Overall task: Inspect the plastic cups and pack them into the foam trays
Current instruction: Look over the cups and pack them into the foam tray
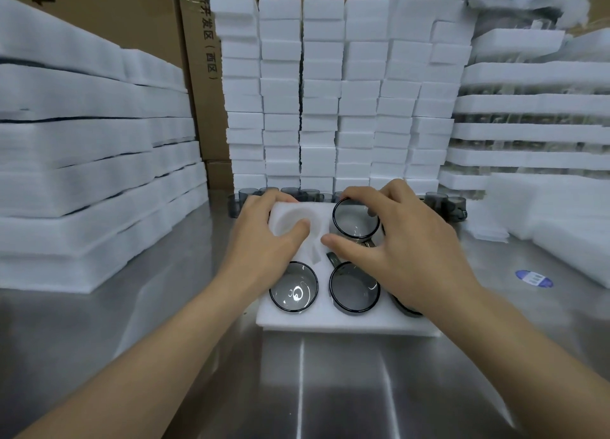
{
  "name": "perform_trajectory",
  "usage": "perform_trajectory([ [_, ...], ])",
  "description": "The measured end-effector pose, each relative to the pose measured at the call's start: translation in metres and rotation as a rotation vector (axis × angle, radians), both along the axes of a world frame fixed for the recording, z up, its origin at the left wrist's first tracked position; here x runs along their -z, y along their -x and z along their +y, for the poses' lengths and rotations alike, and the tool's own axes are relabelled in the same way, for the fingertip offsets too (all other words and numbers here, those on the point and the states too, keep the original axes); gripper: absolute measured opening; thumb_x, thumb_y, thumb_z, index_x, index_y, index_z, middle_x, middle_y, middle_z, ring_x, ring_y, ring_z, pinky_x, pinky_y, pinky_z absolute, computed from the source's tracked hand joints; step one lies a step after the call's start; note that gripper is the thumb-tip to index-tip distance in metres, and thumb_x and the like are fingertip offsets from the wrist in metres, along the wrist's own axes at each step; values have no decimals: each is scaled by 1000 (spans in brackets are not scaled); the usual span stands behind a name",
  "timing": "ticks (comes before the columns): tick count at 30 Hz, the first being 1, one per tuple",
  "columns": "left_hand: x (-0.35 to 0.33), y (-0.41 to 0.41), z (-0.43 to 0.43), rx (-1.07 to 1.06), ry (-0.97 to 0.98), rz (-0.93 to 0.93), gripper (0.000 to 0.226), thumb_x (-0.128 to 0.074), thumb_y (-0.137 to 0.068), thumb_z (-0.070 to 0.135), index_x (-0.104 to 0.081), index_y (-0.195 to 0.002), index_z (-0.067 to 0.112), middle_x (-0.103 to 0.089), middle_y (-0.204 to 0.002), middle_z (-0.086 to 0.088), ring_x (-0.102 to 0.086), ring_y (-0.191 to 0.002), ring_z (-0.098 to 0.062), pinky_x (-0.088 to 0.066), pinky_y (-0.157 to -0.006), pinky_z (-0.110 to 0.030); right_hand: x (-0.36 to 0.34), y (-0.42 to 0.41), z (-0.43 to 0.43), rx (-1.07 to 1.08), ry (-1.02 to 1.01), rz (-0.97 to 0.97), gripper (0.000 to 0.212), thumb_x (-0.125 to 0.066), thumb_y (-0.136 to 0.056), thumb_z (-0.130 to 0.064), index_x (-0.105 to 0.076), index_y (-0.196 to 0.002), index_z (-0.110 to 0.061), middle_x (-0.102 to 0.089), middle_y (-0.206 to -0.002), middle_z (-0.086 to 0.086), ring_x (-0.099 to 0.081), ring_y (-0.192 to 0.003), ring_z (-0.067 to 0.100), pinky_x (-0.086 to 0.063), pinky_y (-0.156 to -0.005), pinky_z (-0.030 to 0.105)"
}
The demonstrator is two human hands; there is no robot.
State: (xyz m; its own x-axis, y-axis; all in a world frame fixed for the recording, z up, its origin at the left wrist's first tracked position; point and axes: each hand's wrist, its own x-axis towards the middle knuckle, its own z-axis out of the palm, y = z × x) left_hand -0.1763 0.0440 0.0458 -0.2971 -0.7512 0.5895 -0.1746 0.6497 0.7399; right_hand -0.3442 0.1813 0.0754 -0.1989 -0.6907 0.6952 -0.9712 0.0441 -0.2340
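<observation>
Foam tray (346, 319) sits mid-frame on the table (198, 356). Left hand (264, 237) grips its upper-left corner, fingers curled over the far edge, thumb in an empty pocket. Right hand (406, 237) has its fingers curled round the rim of a smoky cup (355, 220) in the top-middle pocket. Packed cups (293, 288) fill the bottom row.

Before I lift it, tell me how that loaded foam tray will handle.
The foam tray is thin white foam, so probably light and likely to flex if lifted by one edge. Its cups look smooth and glossy, so possibly slippery, and may shift in their sockets.
</observation>
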Motion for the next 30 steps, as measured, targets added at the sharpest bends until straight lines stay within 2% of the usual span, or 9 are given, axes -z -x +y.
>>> perform_trajectory([
  [3,0,-1,0,10,-17,-9,22,-75,-86,41,-62,-103,44,-56,-116,15,-55,-100,14,-41,-80,-19,-3,4,3,-56,1,-25,71,-45,-82,-88,-49,-144,-54,-49,-109,-19,-58,-104,9,-54,-91,41],
  [7,-2,0,1,6,-29,-11,27,-69,-77,50,-62,-103,44,-56,-115,17,-55,-100,13,-41,-80,-17,-4,7,1,-127,17,-61,59,-58,-85,-78,-58,-134,-45,-52,-113,-21,-55,-104,4,-52,-94,38],
  [11,-1,0,0,-23,-43,-20,27,-70,-75,54,-62,-100,46,-56,-111,19,-59,-98,5,-49,-87,-28,-1,6,-3,-162,1,-89,56,-66,-83,-72,-63,-129,-41,-51,-109,-21,-53,-99,5,-51,-95,39],
  [16,0,0,1,-22,-30,-14,24,-71,-76,53,-63,-98,47,-56,-111,22,-59,-99,8,-44,-80,-20,-2,10,-5,-82,-19,-66,64,-63,-81,-77,-65,-134,-40,-59,-114,-15,-52,-115,12,-44,-105,43],
  [22,-2,0,3,12,-87,44,22,-75,-77,49,-66,-97,45,-62,-112,16,-63,-95,3,-47,-77,-21,2,12,-6,-64,-33,-80,65,-60,-77,-85,-63,-132,-50,-56,-130,-19,-47,-132,9,-28,-104,32],
  [24,-5,0,7,83,-217,171,20,-83,-81,37,-71,-97,38,-72,-107,6,-71,-91,-8,-55,-72,-27,2,16,-3,-69,-17,-54,66,-54,-78,-90,-61,-131,-53,-54,-131,-23,-45,-131,5,-23,-107,30],
  [26,-7,-1,9,201,-504,356,28,-89,-80,29,-75,-105,27,-79,-105,-6,-77,-90,-23,-62,-70,-37,1,19,-2,-99,0,-50,66,-48,-78,-91,-60,-132,-55,-52,-130,-27,-44,-130,-1,-17,-111,28],
  [28,-8,-4,7,399,-863,403,50,-87,-76,35,-78,-121,15,-79,-117,-18,-77,-101,-36,-63,-88,-49,2,20,-3,-135,10,-53,64,-50,-79,-90,-62,-131,-54,-54,-125,-27,-45,-127,-5,-14,-111,22],
  [30,-8,-9,6,597,-1051,352,55,-79,-84,39,-77,-128,5,-74,-129,-24,-73,-109,-41,-56,-101,-51,3,19,-4,-156,8,-23,64,-53,-80,-87,-65,-131,-50,-54,-121,-25,-47,-123,-3,-17,-108,22],
])
